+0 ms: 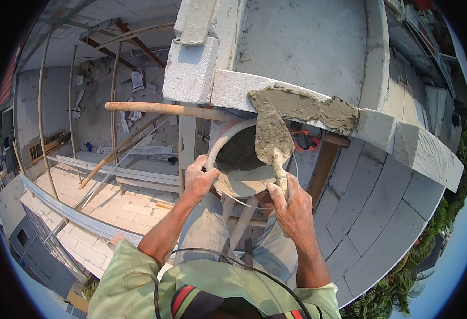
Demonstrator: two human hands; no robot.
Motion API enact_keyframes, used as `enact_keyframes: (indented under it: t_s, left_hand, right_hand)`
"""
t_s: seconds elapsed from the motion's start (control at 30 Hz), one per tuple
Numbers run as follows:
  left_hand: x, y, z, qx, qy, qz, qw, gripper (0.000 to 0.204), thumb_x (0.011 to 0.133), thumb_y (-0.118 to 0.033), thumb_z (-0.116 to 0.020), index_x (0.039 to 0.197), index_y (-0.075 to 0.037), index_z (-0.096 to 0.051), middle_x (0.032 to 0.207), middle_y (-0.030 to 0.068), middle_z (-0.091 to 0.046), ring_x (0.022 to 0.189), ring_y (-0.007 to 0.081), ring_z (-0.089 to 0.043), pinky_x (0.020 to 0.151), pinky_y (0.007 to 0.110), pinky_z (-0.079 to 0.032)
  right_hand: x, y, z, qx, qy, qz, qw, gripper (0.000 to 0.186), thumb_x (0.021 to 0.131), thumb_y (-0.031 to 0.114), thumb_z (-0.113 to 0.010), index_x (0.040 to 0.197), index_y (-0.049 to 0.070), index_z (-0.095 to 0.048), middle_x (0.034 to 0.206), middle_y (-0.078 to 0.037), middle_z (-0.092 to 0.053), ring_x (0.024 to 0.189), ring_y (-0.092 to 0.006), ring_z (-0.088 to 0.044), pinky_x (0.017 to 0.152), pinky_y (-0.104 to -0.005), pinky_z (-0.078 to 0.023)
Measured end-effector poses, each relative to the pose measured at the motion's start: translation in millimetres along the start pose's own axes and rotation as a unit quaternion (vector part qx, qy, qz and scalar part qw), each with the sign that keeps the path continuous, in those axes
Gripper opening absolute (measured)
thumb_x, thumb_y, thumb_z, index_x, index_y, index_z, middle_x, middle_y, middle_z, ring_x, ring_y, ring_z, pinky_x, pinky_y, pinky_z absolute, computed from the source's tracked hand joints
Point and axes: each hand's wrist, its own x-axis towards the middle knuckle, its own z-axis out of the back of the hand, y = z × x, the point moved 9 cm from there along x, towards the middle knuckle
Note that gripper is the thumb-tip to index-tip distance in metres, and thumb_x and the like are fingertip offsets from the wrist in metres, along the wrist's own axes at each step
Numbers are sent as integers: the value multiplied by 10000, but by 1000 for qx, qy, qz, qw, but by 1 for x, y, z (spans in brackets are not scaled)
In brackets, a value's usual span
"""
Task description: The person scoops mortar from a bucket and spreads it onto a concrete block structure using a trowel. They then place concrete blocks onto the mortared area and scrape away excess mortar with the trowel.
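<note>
My left hand point(198, 181) grips the near-left rim of a mortar-smeared bucket point(220, 150), which holds grey mortar point(240, 152). In my right hand point(293, 208) is the handle of a trowel point(274, 139), its blade coated with mortar and pointing away from me over the bucket's right side. The blade's tip meets a bed of wet mortar point(313, 108) spread along the top of a pale block wall point(233, 87). The mortar's left end lies by the blade. A thin wire bucket handle hangs around the near rim.
A round wooden pole point(164, 109) juts left from beside the bucket. Behind the bucket's right side is a red-and-black object point(304, 140). Taller white blocks point(190, 72) stand at the wall's left corner. Down to the left, bamboo props point(43, 117) rise above a lower floor with debris.
</note>
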Motion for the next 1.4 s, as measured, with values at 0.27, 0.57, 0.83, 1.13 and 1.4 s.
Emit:
enact_keyframes:
  t_s: [0.27,0.57,0.83,1.13,1.4]
  left_hand:
    - [2,-5,3,-27,-14,-20,999,196,732,-92,-661,883,32,-640,758,13,-567,691,100,-511,629,282,-441]
    - [-4,-19,-12,1,-14,-30,999,255,711,-105,-673,858,97,-620,999,137,-640,768,199,-586,700,333,-480]
    - [-11,-20,-11,33,-34,-62,997,311,712,-101,-680,928,119,-635,1206,222,-641,1080,269,-626,925,336,-478]
    - [-11,-30,-4,43,-3,-104,994,378,728,-70,-670,1063,104,-648,1243,192,-634,1062,246,-623,915,334,-480]
    - [-10,-25,2,72,-3,-137,988,444,735,-70,-670,1158,64,-661,1209,137,-642,975,188,-623,877,298,-485]
  right_hand:
    - [-30,-11,23,-154,22,21,988,458,907,300,-697,1205,-28,-579,937,-200,-651,838,-363,-681,729,-445,-537]
    - [51,-47,-49,-490,45,92,866,313,771,99,-682,1049,-20,-602,888,-126,-626,848,-304,-679,724,-408,-549]
    - [67,-68,-103,-476,69,100,871,189,771,102,-696,932,4,-691,898,-167,-684,808,-277,-708,652,-372,-568]
    - [69,-63,-106,-257,146,102,950,238,797,182,-687,918,-24,-693,861,-238,-692,826,-375,-708,731,-460,-574]
    - [72,-63,-85,-132,214,28,967,369,810,313,-752,1005,4,-700,839,-233,-699,867,-407,-688,773,-501,-526]
